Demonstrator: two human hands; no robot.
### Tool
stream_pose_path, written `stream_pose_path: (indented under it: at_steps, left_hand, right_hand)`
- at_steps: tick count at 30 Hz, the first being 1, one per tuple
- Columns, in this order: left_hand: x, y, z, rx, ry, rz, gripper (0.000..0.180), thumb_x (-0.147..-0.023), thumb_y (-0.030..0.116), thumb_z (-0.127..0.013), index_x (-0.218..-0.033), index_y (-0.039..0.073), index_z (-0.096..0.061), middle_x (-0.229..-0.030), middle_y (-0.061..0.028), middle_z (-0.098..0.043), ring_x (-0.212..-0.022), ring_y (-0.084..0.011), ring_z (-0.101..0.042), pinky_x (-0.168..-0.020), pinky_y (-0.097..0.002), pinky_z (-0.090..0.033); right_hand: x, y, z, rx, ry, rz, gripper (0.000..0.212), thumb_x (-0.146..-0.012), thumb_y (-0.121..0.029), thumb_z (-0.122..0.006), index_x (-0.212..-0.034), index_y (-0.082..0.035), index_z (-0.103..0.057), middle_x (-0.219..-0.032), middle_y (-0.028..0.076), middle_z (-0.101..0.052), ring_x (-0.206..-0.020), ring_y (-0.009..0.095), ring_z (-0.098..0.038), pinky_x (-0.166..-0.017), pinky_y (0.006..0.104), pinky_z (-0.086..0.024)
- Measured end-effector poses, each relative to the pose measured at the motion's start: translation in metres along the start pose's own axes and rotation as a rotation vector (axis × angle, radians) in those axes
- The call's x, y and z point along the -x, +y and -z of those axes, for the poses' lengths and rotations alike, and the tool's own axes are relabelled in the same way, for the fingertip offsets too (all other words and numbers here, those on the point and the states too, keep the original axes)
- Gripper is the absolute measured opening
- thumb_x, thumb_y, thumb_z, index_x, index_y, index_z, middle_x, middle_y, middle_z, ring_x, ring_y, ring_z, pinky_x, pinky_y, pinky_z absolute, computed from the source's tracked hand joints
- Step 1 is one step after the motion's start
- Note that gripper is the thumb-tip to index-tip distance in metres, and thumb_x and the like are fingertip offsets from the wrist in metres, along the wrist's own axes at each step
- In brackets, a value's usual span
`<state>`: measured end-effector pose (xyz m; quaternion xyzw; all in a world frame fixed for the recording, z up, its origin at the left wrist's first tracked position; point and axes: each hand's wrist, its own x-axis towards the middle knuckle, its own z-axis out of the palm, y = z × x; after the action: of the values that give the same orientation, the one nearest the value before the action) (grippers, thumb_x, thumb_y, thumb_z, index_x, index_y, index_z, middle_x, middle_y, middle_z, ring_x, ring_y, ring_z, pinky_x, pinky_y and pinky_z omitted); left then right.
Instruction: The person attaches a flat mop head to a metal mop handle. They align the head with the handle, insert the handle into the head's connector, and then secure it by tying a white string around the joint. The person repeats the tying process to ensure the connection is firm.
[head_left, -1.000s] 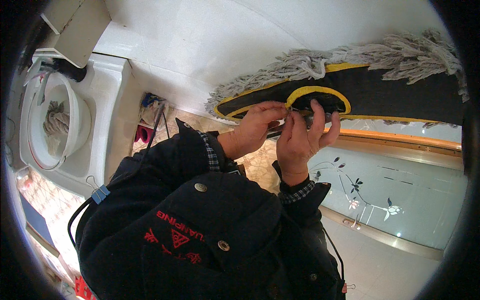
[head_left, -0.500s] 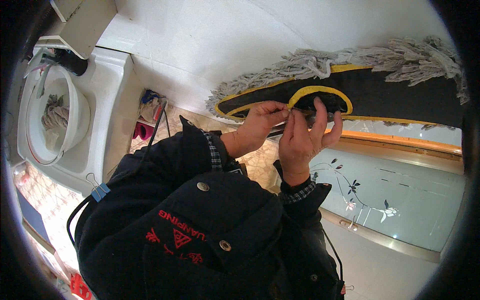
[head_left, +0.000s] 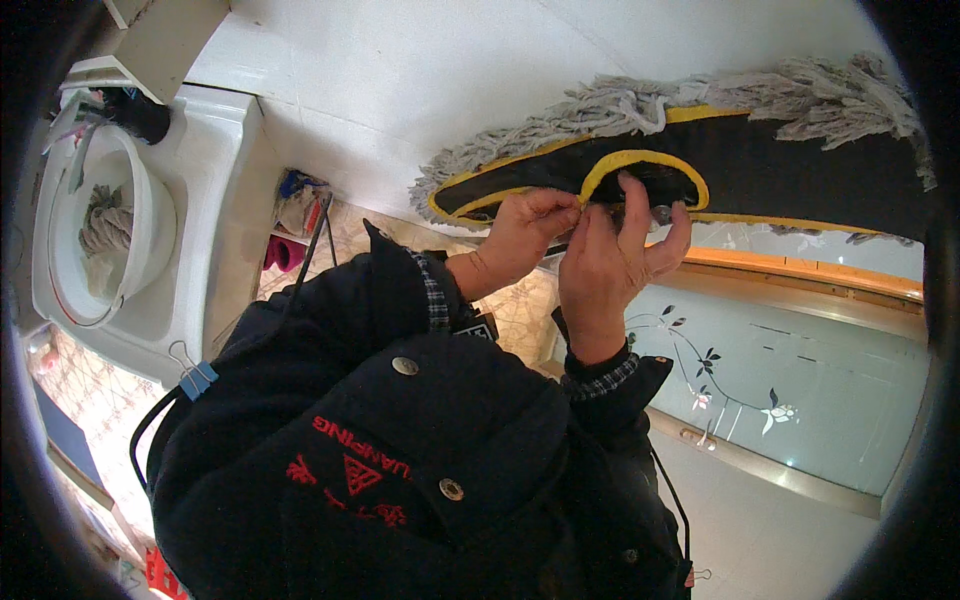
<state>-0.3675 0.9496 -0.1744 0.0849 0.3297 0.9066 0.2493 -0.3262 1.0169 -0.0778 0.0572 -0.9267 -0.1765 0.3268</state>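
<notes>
A long flat mop head (head_left: 770, 170) hangs across the upper right, with a black backing, yellow trim and grey strands along its far edge. A curved pocket flap (head_left: 640, 157) with a yellow border bulges open near its middle. My left hand (head_left: 515, 240) pinches the left corner of that border between thumb and fingers. Against the same corner, my right hand (head_left: 605, 270) presses its thumb, while its other fingers reach up onto the flap and its opening. Something greyish shows inside the pocket behind my right fingers, too covered to name.
At the left, a white bucket (head_left: 158, 215) holding a grey stringy bundle (head_left: 106, 222) stands in a white basin (head_left: 222, 130). Pink footwear (head_left: 286, 252) sits low beyond my left arm. To the right lies a frosted glass panel (head_left: 820, 365) with flower drawings and an orange-lit frame (head_left: 800, 268).
The flap's yellow border stands slightly higher and rounder. Both hands keep their place at its corner, with the right fingers shifted slightly.
</notes>
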Motion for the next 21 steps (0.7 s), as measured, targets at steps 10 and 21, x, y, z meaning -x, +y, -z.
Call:
stream_pose_path:
  at_steps: [10, 21]
  left_hand:
    - [0.001, 0.001, 0.004, -0.195, -0.074, -0.100, 0.018, -0.090, 0.000, -0.061, -0.107, -0.004, -0.065, -0.099, -0.0060, -0.067, -0.090, -0.0113, -0.061, -0.083, -0.0248, -0.051]
    - [-0.001, 0.005, -0.001, 0.077, -0.077, 0.018, 0.013, -0.089, 0.001, -0.063, -0.100, -0.003, -0.067, -0.094, -0.0035, -0.066, -0.086, -0.0094, -0.060, -0.080, -0.0235, -0.050]
  right_hand:
    - [0.001, 0.010, -0.008, -0.144, 0.064, -0.016, 0.008, -0.069, -0.004, -0.069, -0.076, -0.005, -0.064, -0.115, 0.008, -0.059, -0.120, 0.043, -0.033, -0.101, 0.0523, -0.028]
    - [0.003, 0.016, -0.014, -0.206, 0.182, -0.006, 0.014, -0.067, 0.000, -0.068, -0.079, -0.005, -0.063, -0.112, 0.007, -0.060, -0.117, 0.041, -0.037, -0.096, 0.0496, -0.035]
